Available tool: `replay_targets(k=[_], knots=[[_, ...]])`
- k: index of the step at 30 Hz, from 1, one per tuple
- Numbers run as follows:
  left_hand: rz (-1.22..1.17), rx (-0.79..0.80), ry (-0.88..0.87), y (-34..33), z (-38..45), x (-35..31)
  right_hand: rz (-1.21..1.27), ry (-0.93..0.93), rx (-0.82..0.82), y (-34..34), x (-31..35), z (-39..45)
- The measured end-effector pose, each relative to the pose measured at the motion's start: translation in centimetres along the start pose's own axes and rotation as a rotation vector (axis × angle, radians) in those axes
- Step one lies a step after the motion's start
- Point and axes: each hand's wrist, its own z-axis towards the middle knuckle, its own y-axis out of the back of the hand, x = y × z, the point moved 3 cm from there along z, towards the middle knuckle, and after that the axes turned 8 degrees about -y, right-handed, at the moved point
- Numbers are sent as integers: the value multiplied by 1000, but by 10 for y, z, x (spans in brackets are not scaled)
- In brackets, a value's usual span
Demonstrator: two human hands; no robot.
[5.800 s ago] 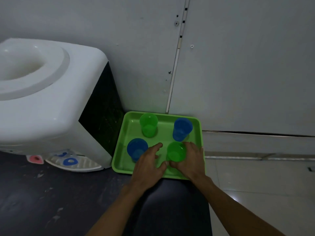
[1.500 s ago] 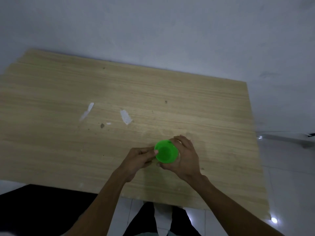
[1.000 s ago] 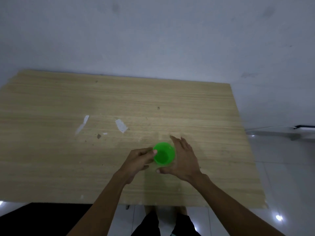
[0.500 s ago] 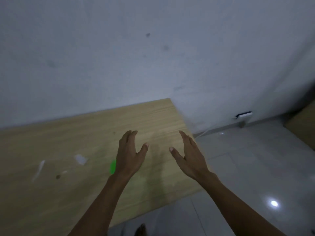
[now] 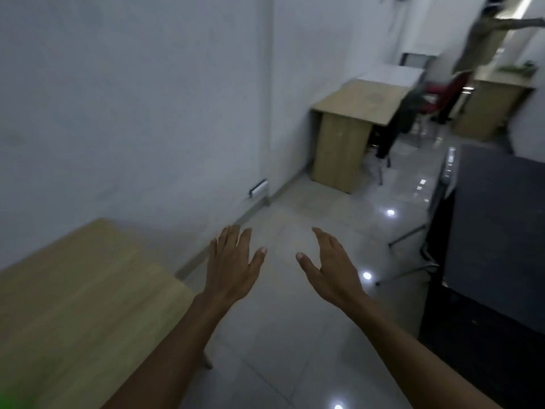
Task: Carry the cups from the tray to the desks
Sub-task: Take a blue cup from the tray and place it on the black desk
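Both hands empty. My left hand and right hand are stretched out in front of me, fingers spread, palms turned partly toward each other, nothing held in either. They hang over the tiled floor, just past the corner of the near desk.

Cup: a smear of bright green sits at the very bottom-left edge of the view, on the near desk. I take it to be a green cup, though it is cut off by the frame and blurred, so I cannot confirm its shape or whether it stands upright.

Progress, as I judge it: at most one cup is delivered to this desk. The tray is not in view, so I cannot count what is left on it. The task speaks of cups and desks in the plural, so more trips are likely ahead.

Candidate destinations: a second wooden desk against the wall further on, its top bare as far as I can see (motion blur is heavy there), and another desk beyond a red chair. A second person stands near that far desk.

Next, in my estimate: go back to the tray empty-handed and fetch another cup.
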Motion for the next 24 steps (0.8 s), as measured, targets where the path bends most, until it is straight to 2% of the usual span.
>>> replay_targets(k=[11,24], knots=[[-122,225,-439,-113,111,-219,-7,-386,-243,134,-180,1],[-336,462,-886,-228,237,-401,8,-782,-485,227,-316,49]])
